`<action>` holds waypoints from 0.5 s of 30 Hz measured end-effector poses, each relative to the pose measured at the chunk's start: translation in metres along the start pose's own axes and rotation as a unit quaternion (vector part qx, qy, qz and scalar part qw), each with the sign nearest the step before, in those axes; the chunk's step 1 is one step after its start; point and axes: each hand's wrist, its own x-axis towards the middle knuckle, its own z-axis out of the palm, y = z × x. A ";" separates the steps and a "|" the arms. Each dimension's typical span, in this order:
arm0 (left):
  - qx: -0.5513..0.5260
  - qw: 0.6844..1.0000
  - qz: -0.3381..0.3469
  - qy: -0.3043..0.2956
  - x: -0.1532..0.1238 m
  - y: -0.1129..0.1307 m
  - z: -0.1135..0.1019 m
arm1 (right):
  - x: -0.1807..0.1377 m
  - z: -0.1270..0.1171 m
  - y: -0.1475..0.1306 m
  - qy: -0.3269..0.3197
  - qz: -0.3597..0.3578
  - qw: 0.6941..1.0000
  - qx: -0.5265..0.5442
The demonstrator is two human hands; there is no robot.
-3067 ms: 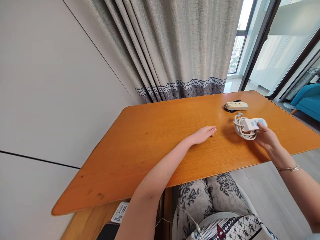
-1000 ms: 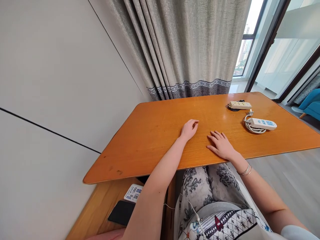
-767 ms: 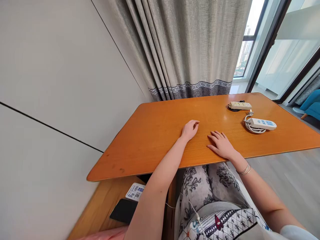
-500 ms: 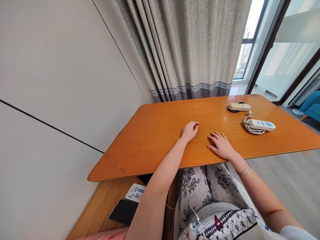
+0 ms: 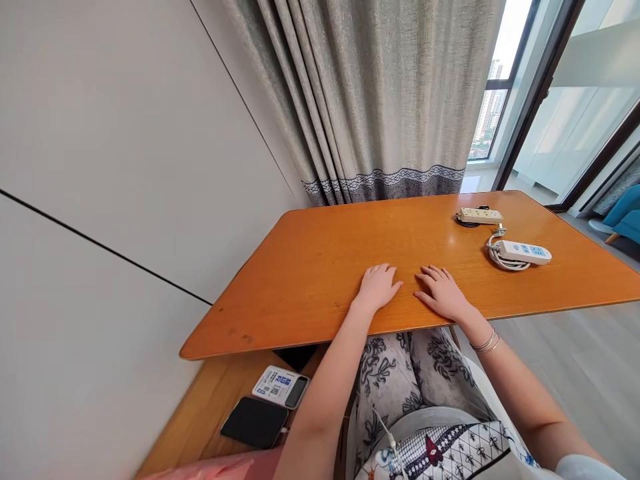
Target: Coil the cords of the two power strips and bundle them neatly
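My left hand [image 5: 377, 287] lies flat on the orange wooden table [image 5: 310, 267] near its front edge, fingers stretched out, holding nothing. My right hand [image 5: 443, 293] rests palm down just to its right, fingers spread, also empty; bracelets circle that wrist. A white power strip with blue sockets [image 5: 524, 252] and its coiled white cord lies on the table at the right, well beyond my right hand. A cream power strip [image 5: 480, 215] with a black cord lies further back.
A grey curtain [image 5: 380, 100] hangs behind the table and a pale wall stands on the left. On a lower wooden bench at the left lie a black phone [image 5: 255, 422] and a small white device [image 5: 280, 387]. A glass door and blue chair [image 5: 623, 217] are at right.
My right hand let go of the white power strip and came back to lie flat near the table's front edge. My left hand slid back toward me and flattened beside it.
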 end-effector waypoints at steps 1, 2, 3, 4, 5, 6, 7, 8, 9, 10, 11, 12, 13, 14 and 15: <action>0.006 1.000 -0.009 0.003 -0.008 0.005 0.003 | 0.000 0.000 0.000 -0.001 0.000 1.000 -0.001; 0.007 1.000 -0.016 0.009 -0.014 0.009 0.007 | 0.000 -0.001 -0.001 -0.002 0.000 1.000 -0.002; 0.006 1.000 -0.023 0.017 -0.018 0.013 0.009 | 0.000 -0.002 -0.001 -0.003 -0.001 1.000 -0.002; 0.004 0.999 -0.028 0.024 -0.021 0.016 0.012 | 0.000 -0.002 -0.001 -0.004 -0.001 1.000 -0.003; 0.003 0.999 -0.033 0.031 -0.022 0.018 0.014 | 0.000 -0.003 -0.002 -0.004 0.000 1.000 -0.003; 0.003 0.999 -0.035 0.036 -0.021 0.020 0.015 | 0.000 -0.003 -0.002 -0.003 0.000 1.000 -0.003; 0.003 0.999 -0.035 0.038 -0.020 0.020 0.015 | 0.001 -0.003 -0.002 -0.003 0.001 1.000 -0.003; 0.004 0.999 -0.034 0.039 -0.018 0.021 0.016 | 0.001 -0.003 -0.002 -0.001 0.001 1.000 -0.004; 0.005 0.999 -0.033 0.039 -0.017 0.021 0.016 | 0.001 -0.002 -0.001 0.000 0.002 1.000 -0.004; 0.005 0.999 -0.034 0.039 -0.015 0.021 0.016 | 0.001 -0.001 -0.001 0.002 0.001 1.000 -0.004; 0.004 0.999 -0.037 0.038 -0.015 0.021 0.017 | 0.001 0.000 -0.001 0.003 0.001 1.000 -0.003; 0.001 0.998 -0.043 0.037 -0.014 0.022 0.017 | 0.001 0.001 0.000 0.005 0.000 1.000 -0.003; -0.002 0.998 -0.051 0.036 -0.015 0.024 0.018 | 0.001 0.002 0.000 0.008 -0.001 1.000 -0.002; -0.004 0.998 -0.060 0.034 -0.016 0.026 0.019 | 0.001 0.003 0.000 0.010 -0.001 1.000 -0.001; -0.007 0.997 -0.069 0.033 -0.018 0.028 0.020 | 0.001 0.003 0.000 0.011 -0.001 1.000 -0.001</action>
